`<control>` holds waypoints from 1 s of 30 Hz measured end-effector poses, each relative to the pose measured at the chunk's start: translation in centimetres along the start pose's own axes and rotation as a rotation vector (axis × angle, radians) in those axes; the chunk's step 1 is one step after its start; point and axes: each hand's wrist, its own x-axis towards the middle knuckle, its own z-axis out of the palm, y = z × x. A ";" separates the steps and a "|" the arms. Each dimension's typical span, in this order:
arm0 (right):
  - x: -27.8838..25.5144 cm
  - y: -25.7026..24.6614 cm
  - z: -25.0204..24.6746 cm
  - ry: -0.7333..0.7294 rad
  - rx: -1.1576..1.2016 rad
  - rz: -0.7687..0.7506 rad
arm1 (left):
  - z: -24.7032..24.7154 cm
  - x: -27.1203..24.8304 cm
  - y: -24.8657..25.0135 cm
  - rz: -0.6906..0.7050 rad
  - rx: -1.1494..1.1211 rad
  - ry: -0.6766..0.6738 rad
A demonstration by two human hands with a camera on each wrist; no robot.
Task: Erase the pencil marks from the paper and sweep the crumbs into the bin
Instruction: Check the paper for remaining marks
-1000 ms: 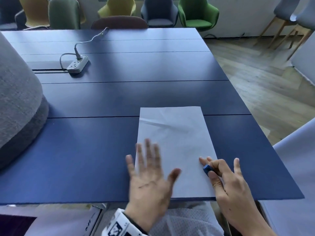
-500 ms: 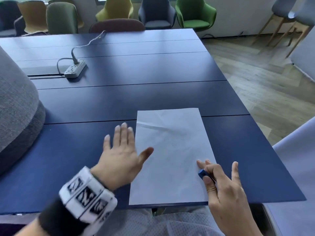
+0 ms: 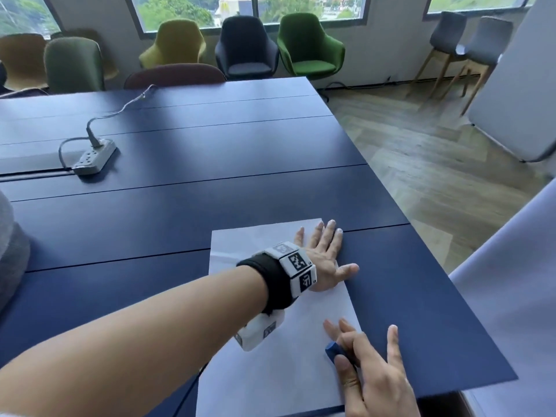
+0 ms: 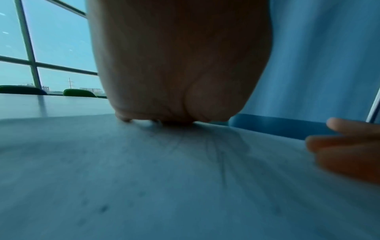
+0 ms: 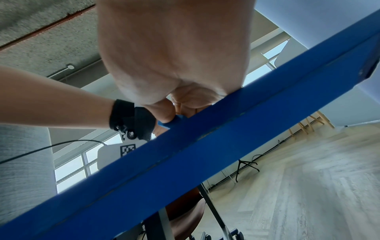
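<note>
Your left hand [image 3: 323, 260] lies flat, fingers straight and spread, on the far right part of the paper [image 3: 279, 371], with its thumb out over the blue table [image 3: 180, 212]; your arm crosses the sheet to get there. Your right hand [image 3: 370, 371] pinches a small blue eraser [image 3: 332, 350] between thumb and fingers at the paper's right edge, near the table's front edge, with the little finger sticking out. In the left wrist view, faint pencil marks [image 4: 218, 152] still streak the paper close by your palm, so you look to be in the erasing step, with sweeping yet to come. Next, keep the sheet pinned under the flat hand and bring the eraser onto those marks, rubbing lightly so the paper does not crease. No bin shows in any view.
</note>
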 end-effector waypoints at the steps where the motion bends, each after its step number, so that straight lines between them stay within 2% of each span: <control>1: 0.1 -0.2 0.0 0.010 0.015 -0.014 | 0.1 -0.1 -0.3 -0.002 0.006 0.008; 7: 0.4 -0.9 -0.5 0.052 0.057 -0.113 | 1.3 -2.7 -3.2 -0.043 -0.062 0.020; 11: -0.1 -0.9 -0.1 0.075 0.048 -0.115 | 1.3 -3.7 -5.6 -0.066 -0.080 0.021; 17: -0.8 -2.7 0.2 0.170 -0.068 -0.111 | 0.2 -3.1 -4.9 -0.129 -0.024 -0.009; 23: -0.9 -3.1 1.0 0.208 -0.158 -0.173 | 1.0 -2.9 -2.6 -0.028 0.029 -0.006; 30: -1.2 -4.3 1.5 0.279 -0.307 -0.146 | 0.6 -2.8 -6.2 -0.115 0.014 0.026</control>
